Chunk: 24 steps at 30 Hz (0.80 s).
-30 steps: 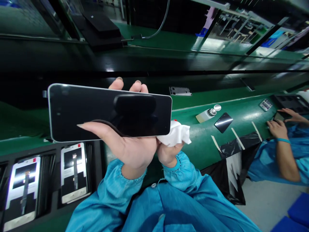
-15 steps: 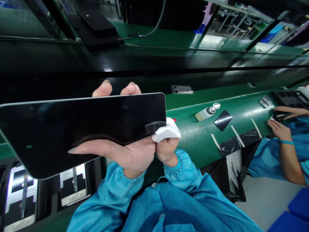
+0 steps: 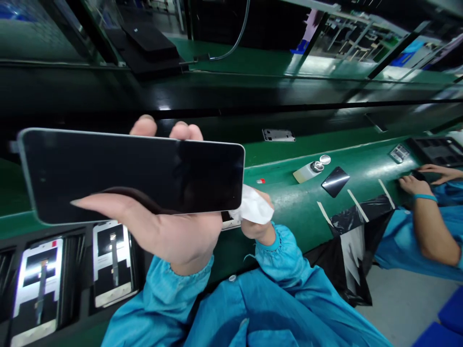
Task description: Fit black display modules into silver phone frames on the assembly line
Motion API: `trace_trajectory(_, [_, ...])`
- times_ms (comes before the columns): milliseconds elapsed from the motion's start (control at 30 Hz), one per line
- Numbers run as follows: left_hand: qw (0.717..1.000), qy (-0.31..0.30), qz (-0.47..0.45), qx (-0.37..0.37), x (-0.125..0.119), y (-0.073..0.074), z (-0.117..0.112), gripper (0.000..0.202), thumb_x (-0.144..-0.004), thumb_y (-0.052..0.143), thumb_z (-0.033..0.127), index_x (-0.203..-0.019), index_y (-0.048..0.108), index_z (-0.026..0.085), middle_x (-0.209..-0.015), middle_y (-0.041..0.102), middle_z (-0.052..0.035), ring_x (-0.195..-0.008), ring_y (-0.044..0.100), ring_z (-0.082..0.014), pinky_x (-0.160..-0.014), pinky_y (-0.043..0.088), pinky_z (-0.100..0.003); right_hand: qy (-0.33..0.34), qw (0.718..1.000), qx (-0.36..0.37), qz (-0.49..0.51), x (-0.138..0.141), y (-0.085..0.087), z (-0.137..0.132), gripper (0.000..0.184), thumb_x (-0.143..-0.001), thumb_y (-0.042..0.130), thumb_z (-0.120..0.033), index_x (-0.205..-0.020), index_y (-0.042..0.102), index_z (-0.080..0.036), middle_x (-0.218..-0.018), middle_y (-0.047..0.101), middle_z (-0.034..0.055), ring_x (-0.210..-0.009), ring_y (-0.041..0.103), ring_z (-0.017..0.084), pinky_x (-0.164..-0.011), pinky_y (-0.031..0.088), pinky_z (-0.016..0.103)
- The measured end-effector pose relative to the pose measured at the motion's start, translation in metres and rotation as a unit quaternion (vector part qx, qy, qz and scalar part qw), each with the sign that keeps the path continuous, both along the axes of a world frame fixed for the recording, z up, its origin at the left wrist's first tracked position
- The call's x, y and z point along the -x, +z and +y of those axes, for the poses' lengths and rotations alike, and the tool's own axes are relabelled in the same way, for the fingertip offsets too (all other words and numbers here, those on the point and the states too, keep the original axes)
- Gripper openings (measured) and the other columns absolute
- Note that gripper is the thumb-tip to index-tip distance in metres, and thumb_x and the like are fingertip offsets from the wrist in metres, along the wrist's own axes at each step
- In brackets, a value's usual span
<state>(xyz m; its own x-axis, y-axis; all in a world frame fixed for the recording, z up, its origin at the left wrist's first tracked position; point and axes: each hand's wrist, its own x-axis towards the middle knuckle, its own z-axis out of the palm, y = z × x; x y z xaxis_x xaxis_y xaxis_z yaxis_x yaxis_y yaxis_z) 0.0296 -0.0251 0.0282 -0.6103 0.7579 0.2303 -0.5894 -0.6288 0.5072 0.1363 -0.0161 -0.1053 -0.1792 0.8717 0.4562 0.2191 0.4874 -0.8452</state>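
My left hand (image 3: 170, 236) grips a black glass phone screen panel (image 3: 130, 173) with a pale rim, held flat and lengthwise in front of me, thumb along its near edge and fingertips over its far edge. My right hand (image 3: 258, 229) sits just below the panel's right end, closed on a crumpled white wiping cloth (image 3: 251, 209). Both sleeves are blue.
A black tray (image 3: 68, 270) at lower left holds white-backed phone panels. On the green bench (image 3: 296, 197) lie a small bottle with a silver cap (image 3: 307, 169), a dark square piece (image 3: 335, 181) and a grey phone frame (image 3: 278, 135). Another person's hands (image 3: 415, 185) work at the right.
The panel has tipped back from a steep near-camera tilt and moved a little away. My right hand with the cloth has slipped off the panel's right corner to just below it.
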Motion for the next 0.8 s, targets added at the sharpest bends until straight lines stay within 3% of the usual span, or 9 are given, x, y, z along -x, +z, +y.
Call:
trace_trajectory(67, [1.0, 0.026, 0.007, -0.009, 0.002, 0.0, 0.0, 0.094, -0.118, -0.006, 0.063, -0.11, 0.078, 0.021, -0.119, 0.072, 0.0039, -0.117, 0.081, -0.0136, -0.127, 0.054, -0.038, 0.045, 0.999, 0.004, 0.005, -0.006, 0.025, 0.0, 0.037, -0.091, 0.069, -0.046, -0.068, 0.047, -0.028, -0.06, 0.059, 0.0004, -0.058, 0.062, 0.02, -0.058, 0.057, 0.033])
trace_trajectory(133, [0.999, 0.021, 0.013, -0.031, 0.0, -0.001, 0.003, 0.095, -0.118, -0.006, 0.063, -0.115, 0.078, 0.02, -0.12, 0.072, 0.0019, -0.117, 0.08, -0.0159, -0.127, 0.054, -0.042, 0.097, 0.993, 0.07, 0.007, -0.011, 0.05, -0.004, 0.04, -0.098, 0.063, -0.038, -0.065, 0.044, -0.026, -0.054, 0.05, -0.0038, -0.049, 0.049, 0.013, -0.05, 0.045, 0.027])
trace_trajectory(233, [0.999, -0.001, 0.007, -0.035, -0.008, -0.003, 0.009, 0.103, -0.117, -0.012, 0.06, -0.11, 0.082, 0.018, -0.109, 0.073, -0.0001, -0.101, 0.08, -0.0136, -0.118, 0.062, -0.041, 0.167, 0.962, 0.212, 0.04, -0.015, 0.073, -0.013, 0.037, -0.101, 0.058, -0.032, -0.065, 0.052, -0.024, -0.05, 0.054, -0.0036, -0.047, 0.051, 0.013, -0.049, 0.04, 0.025])
trace_trajectory(367, [0.998, 0.061, 0.014, -0.018, -0.017, -0.003, 0.014, 0.093, -0.122, 0.001, 0.057, -0.101, 0.084, 0.021, -0.099, 0.075, 0.0013, -0.087, 0.077, -0.0128, -0.098, 0.069, -0.034, 0.226, 0.922, 0.284, 0.134, -0.014, 0.067, -0.02, 0.035, -0.1, 0.057, -0.039, -0.07, 0.064, -0.021, -0.056, 0.063, 0.0013, -0.052, 0.059, 0.016, -0.054, 0.049, 0.028])
trace_trajectory(433, [0.997, 0.064, 0.036, 0.002, -0.018, -0.002, 0.014, 0.094, -0.12, -0.002, 0.062, -0.101, 0.083, 0.025, -0.096, 0.075, 0.0018, -0.088, 0.078, -0.0149, -0.1, 0.069, -0.037, 0.257, 0.908, 0.282, 0.176, -0.013, 0.059, -0.021, 0.044, -0.104, 0.056, -0.051, -0.075, 0.068, -0.02, -0.059, 0.065, 0.0023, -0.053, 0.058, 0.017, -0.055, 0.051, 0.03])
trace_trajectory(533, [0.997, 0.062, 0.042, 0.026, -0.019, 0.001, 0.011, 0.1, -0.116, -0.009, 0.067, -0.1, 0.081, 0.028, -0.09, 0.071, 0.0001, -0.089, 0.079, -0.0179, -0.106, 0.068, -0.043, 0.262, 0.912, 0.264, 0.171, -0.013, 0.053, -0.019, 0.063, -0.111, 0.052, -0.069, -0.074, 0.069, -0.02, -0.061, 0.067, 0.0032, -0.055, 0.06, 0.016, -0.056, 0.052, 0.029])
trace_trajectory(633, [0.996, 0.087, 0.011, 0.012, -0.021, 0.003, 0.009, 0.1, -0.118, -0.008, 0.062, -0.097, 0.082, 0.024, -0.1, 0.07, -0.0016, -0.085, 0.077, -0.016, -0.096, 0.071, -0.038, 0.254, 0.926, 0.237, 0.149, -0.011, 0.055, -0.017, 0.072, -0.108, 0.055, -0.079, -0.067, 0.064, -0.021, -0.054, 0.062, 0.0019, -0.049, 0.057, 0.013, -0.049, 0.047, 0.025])
trace_trajectory(800, [0.999, 0.023, 0.042, -0.012, -0.023, 0.0, 0.007, 0.102, -0.118, -0.014, 0.054, -0.102, 0.084, 0.028, -0.09, 0.076, 0.0022, -0.089, 0.08, -0.0133, -0.097, 0.07, -0.033, 0.246, 0.926, 0.211, 0.191, -0.008, 0.056, -0.014, 0.068, -0.102, 0.07, -0.076, -0.063, 0.063, -0.021, -0.047, 0.058, -0.0004, -0.037, 0.052, 0.011, -0.04, 0.045, 0.023])
